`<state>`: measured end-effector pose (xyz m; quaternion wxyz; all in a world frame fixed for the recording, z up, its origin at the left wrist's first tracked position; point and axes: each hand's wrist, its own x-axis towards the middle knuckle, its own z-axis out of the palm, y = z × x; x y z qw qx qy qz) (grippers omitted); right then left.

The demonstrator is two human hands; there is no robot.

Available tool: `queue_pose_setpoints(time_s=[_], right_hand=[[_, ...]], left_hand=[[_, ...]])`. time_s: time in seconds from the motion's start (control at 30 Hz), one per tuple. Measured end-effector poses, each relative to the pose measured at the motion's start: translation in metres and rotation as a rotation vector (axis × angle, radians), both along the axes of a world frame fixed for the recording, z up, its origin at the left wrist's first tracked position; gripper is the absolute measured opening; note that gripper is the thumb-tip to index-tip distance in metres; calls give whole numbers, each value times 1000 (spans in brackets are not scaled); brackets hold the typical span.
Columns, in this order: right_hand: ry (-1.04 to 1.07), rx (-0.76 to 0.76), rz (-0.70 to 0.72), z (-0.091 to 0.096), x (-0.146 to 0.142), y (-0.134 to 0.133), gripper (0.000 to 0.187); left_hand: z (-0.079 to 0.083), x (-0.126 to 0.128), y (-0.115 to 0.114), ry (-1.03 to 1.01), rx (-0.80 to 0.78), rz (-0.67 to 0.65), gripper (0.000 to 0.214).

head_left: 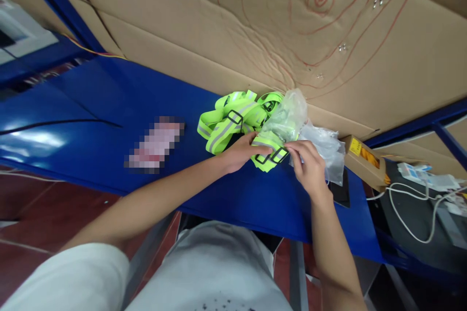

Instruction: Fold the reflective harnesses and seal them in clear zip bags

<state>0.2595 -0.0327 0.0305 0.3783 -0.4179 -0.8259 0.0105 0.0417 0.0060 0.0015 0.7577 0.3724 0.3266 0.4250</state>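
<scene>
My left hand [243,151] is closed around a folded neon-yellow reflective strap [268,163] with a grey stripe and black buckles. The upper part of this bundle lies inside or behind a transparent plastic bag [290,114]; which of the two I cannot tell. At the bag's lower edge, beside a black buckle [280,155], the fingers of my right hand [309,163] are pinched together on the plastic. Just beyond my left hand lies a loose heap of more reflective straps [228,119]. Further plastic bags [323,143] rest behind my right hand.
The blue table [120,92] meets a cardboard wall [182,24] with red drawn lines. A blurred pinkish item [156,146] lies to the left. At right are an open cardboard box [367,163], a dark flat object [340,194] and white cables [412,238].
</scene>
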Motion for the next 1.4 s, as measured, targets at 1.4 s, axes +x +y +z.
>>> queue_pose_setpoints(time_s=[1.4], right_hand=[[782, -602, -143, -16, -24, 13, 56]], left_hand=[[-3, 1, -4, -121, 116, 64, 70]])
